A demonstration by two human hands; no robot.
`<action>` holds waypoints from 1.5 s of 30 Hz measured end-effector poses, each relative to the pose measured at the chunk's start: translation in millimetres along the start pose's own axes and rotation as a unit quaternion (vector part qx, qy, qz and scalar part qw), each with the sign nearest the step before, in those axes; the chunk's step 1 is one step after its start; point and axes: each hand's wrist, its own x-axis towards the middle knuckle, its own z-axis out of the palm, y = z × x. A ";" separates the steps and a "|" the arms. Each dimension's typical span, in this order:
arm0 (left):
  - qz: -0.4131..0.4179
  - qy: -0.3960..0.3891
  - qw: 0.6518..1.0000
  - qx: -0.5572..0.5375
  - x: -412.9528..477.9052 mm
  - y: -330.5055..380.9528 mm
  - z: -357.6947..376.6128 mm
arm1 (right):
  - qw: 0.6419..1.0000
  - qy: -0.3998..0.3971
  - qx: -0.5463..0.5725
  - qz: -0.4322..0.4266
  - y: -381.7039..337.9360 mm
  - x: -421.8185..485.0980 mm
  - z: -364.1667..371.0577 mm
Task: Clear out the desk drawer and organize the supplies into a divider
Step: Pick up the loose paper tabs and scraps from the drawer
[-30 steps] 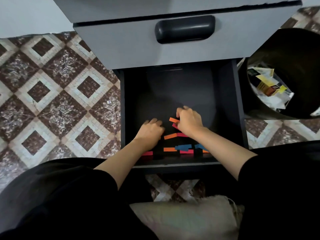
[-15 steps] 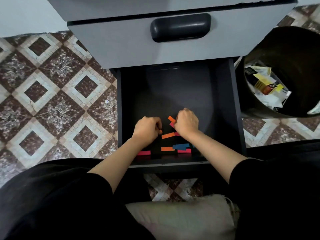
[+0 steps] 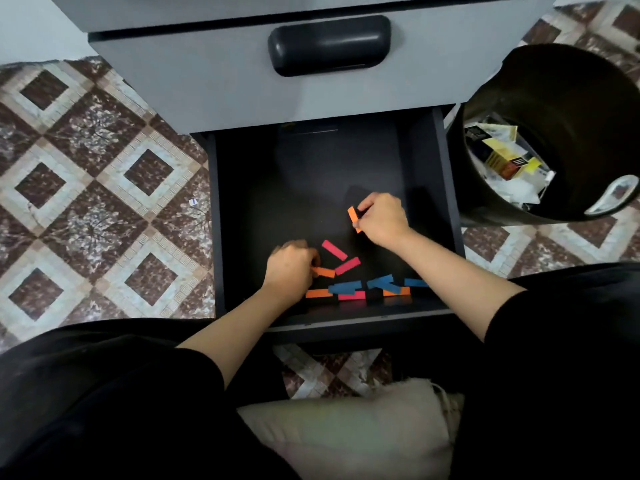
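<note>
An open black drawer (image 3: pixel 242 209) holds several small paper strips in orange, pink and blue near its front edge. My right hand (image 3: pixel 382 220) pinches an orange strip (image 3: pixel 353 216) held upright above the drawer floor. My left hand (image 3: pixel 289 268) has curled fingers on another orange strip (image 3: pixel 323 271) lying on the floor. Two pink strips (image 3: pixel 334 250) lie between the hands. Blue strips (image 3: pixel 346 287) and more orange and pink ones lie along the front wall.
A grey drawer front with a black handle (image 3: pixel 329 45) overhangs the open drawer. A black waste bin (image 3: pixel 568 98) with paper trash stands to the right. Patterned floor tiles (image 3: pixel 97 188) lie to the left, and a beige cushion (image 3: pixel 349 427) lies below my arms.
My right hand has lifted away to the right with an orange strip. The two pink strips it covered are now exposed. My left hand stays low on the orange strip.
</note>
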 end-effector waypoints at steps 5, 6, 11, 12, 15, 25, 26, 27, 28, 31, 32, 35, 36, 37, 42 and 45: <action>0.008 -0.011 1.000 0.005 2.0 6.0 1.6 | 0.999 -0.035 -0.018 -0.016 4.2 0.8 -11.4; 0.012 -0.013 1.000 0.010 1.2 7.1 1.5 | 0.998 -0.046 -0.028 -0.021 5.6 -1.2 -13.5; 0.043 -0.027 0.998 0.031 -1.4 8.1 1.8 | 0.963 -0.172 -0.199 -0.051 20.0 -12.4 -21.0; 0.046 -0.027 0.998 0.028 -2.1 7.6 1.7 | 0.951 -0.189 -0.238 -0.054 23.3 -14.7 -21.9; 0.042 -0.036 0.998 0.006 -3.1 6.7 -0.8 | 0.920 -0.225 -0.317 -0.050 30.6 -22.1 -25.2; -0.023 -0.048 0.999 -0.007 -4.0 -5.3 -14.8 | 0.887 -0.273 -0.371 -0.026 40.8 -35.7 -22.7; -0.022 -0.050 0.998 -0.010 -3.3 -4.0 -14.6 | 0.894 -0.276 -0.353 -0.027 41.9 -34.3 -22.8; -0.021 -0.051 0.998 -0.014 -3.0 -3.3 -14.2 | 0.899 -0.277 -0.338 -0.029 43.3 -32.8 -21.9; -0.019 -0.050 0.998 -0.020 -2.5 -2.3 -13.7 | 0.904 -0.275 -0.326 -0.030 44.2 -32.5 -21.9; -0.018 -0.050 0.998 -0.035 -2.0 -0.5 -11.6 | 0.920 -0.266 -0.287 -0.028 44.9 -32.9 -22.5; -0.020 -0.050 0.998 -0.038 -1.9 0.1 -11.4 | 0.928 -0.259 -0.267 -0.030 44.7 -32.8 -22.6; -0.031 -0.042 0.997 -0.053 -0.3 -1.5 -10.5 | 0.956 -0.215 -0.190 -0.051 42.8 -31.6 -20.8; -0.036 -0.040 0.997 -0.059 0.0 -1.9 -10.7 | 0.963 -0.200 -0.172 -0.059 41.0 -31.3 -19.9; -0.039 -0.039 0.996 -0.063 0.4 -2.0 -11.1 | 0.967 -0.184 -0.161 -0.066 40.1 -30.5 -18.9; -0.036 -0.028 0.997 -0.063 2.6 -2.8 -15.3 | 0.972 -0.168 -0.150 -0.066 31.3 -28.4 -17.7; -0.018 -0.014 0.999 -0.026 5.0 -3.8 -21.4 | 0.953 -0.211 -0.196 -0.097 20.8 -35.2 -17.7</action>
